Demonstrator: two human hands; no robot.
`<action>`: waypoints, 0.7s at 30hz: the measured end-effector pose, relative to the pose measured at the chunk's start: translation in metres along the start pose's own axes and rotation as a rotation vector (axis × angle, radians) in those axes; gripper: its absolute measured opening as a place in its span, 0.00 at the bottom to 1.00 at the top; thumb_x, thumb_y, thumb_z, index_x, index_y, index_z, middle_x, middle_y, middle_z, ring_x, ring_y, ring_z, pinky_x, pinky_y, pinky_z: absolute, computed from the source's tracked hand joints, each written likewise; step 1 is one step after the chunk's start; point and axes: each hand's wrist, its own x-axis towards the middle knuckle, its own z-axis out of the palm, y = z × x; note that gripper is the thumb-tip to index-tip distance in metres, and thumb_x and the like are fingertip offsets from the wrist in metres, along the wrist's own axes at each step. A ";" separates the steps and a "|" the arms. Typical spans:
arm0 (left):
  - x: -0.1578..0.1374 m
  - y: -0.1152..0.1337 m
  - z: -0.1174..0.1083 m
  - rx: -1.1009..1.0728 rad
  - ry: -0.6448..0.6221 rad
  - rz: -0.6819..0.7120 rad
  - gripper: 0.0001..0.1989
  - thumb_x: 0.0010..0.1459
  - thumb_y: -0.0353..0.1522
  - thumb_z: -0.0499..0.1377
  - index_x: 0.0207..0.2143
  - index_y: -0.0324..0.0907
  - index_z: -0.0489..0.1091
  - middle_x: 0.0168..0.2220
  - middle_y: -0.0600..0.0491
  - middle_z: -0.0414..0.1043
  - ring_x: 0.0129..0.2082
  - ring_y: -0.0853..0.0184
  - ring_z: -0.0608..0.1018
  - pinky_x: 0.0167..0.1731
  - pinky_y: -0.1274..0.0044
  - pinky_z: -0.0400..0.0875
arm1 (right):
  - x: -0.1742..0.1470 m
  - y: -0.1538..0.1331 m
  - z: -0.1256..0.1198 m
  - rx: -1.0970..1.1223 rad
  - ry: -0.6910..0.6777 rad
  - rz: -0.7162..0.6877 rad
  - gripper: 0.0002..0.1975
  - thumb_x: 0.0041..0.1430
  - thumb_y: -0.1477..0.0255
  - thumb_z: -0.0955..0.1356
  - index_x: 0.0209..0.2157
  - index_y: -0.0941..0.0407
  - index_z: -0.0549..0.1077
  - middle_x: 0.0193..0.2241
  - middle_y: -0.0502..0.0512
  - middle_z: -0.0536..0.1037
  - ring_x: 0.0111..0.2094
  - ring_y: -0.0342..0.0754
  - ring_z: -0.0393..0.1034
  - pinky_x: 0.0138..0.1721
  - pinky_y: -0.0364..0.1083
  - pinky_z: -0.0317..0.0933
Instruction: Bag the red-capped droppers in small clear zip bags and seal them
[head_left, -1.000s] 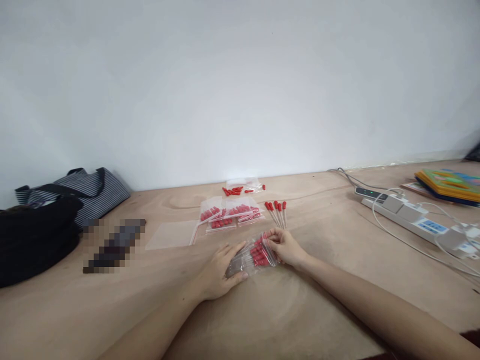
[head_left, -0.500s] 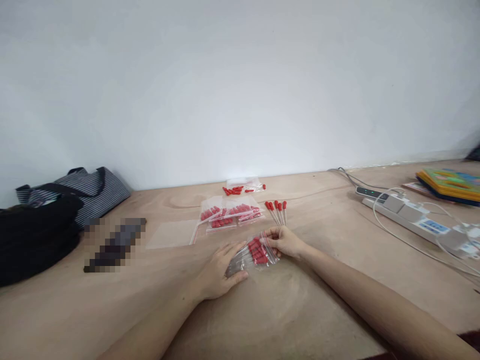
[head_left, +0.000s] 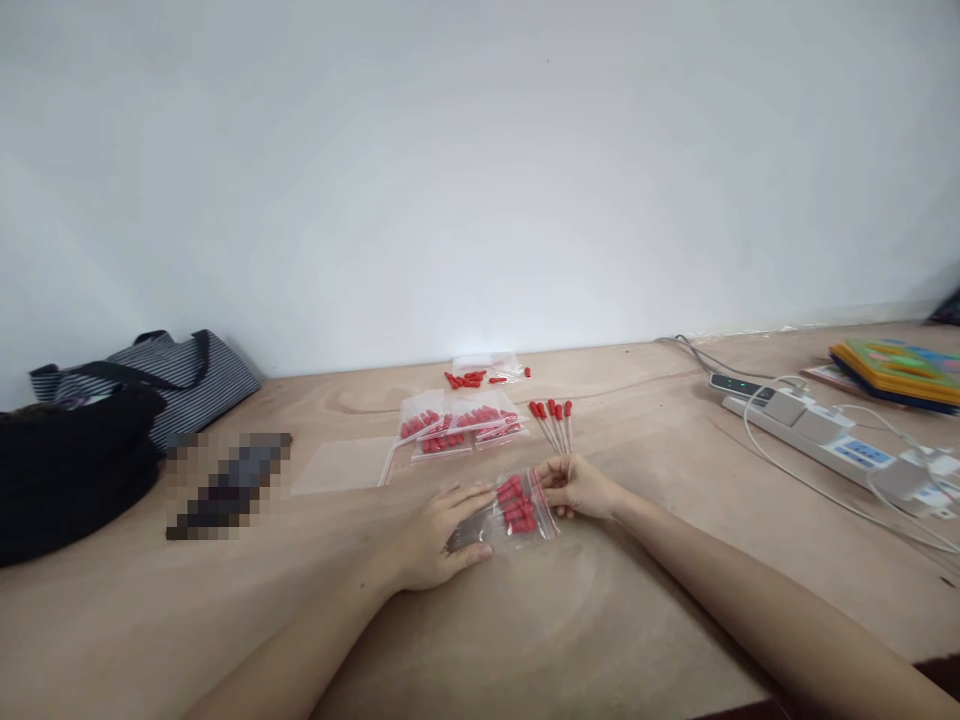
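Observation:
A clear zip-lock bag (head_left: 491,515) of droppers with red rubber bulbs (head_left: 517,503) lies on the table before me. My left hand (head_left: 442,535) holds its left end, fingers over the top edge and thumb along the near edge, around the glass tubes. At the red-striped zip end, my right hand (head_left: 574,487) pinches the bag's edge between thumb and fingers; part of the fingertips is behind the plastic. Just beyond that hand, several loose droppers (head_left: 553,410) lie fanned, bulbs pointing away. Filled zip-lock bags (head_left: 460,420) lie overlapped behind the held one.
Flat clear bags (head_left: 345,467) lie left of the filled ones. Loose red bulbs (head_left: 466,379) sit near the wall. A blurred-out dark object (head_left: 236,485), black cloth (head_left: 75,470) and striped bag (head_left: 214,375) are left. A power strip (head_left: 817,430) with cables and yellow boards (head_left: 900,370) are right.
The bag's zip end now lies flatter and more squarely spread, with its red stripe more visible. My right fingers have shifted slightly along that edge; my left hand stays nearly still.

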 end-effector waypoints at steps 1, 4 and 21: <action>0.000 0.000 -0.001 0.003 -0.014 0.011 0.27 0.55 0.37 0.55 0.56 0.43 0.53 0.57 0.46 0.54 0.56 0.57 0.58 0.52 0.61 0.56 | 0.000 0.001 0.001 -0.018 0.029 -0.016 0.17 0.34 0.67 0.73 0.27 0.60 0.69 0.18 0.46 0.71 0.12 0.34 0.56 0.12 0.36 0.51; 0.004 -0.001 -0.006 0.029 -0.047 0.058 0.26 0.56 0.35 0.55 0.56 0.43 0.53 0.57 0.46 0.56 0.56 0.58 0.58 0.52 0.60 0.56 | -0.002 0.004 0.006 -0.071 0.097 -0.117 0.15 0.34 0.68 0.73 0.23 0.60 0.68 0.15 0.44 0.67 0.13 0.34 0.56 0.14 0.36 0.50; 0.014 0.025 0.024 0.082 0.307 0.104 0.15 0.47 0.40 0.61 0.34 0.40 0.66 0.33 0.50 0.68 0.31 0.62 0.72 0.31 0.72 0.68 | -0.020 0.008 -0.015 -0.937 0.261 -0.707 0.10 0.53 0.74 0.63 0.37 0.53 0.74 0.32 0.53 0.72 0.30 0.43 0.67 0.30 0.41 0.58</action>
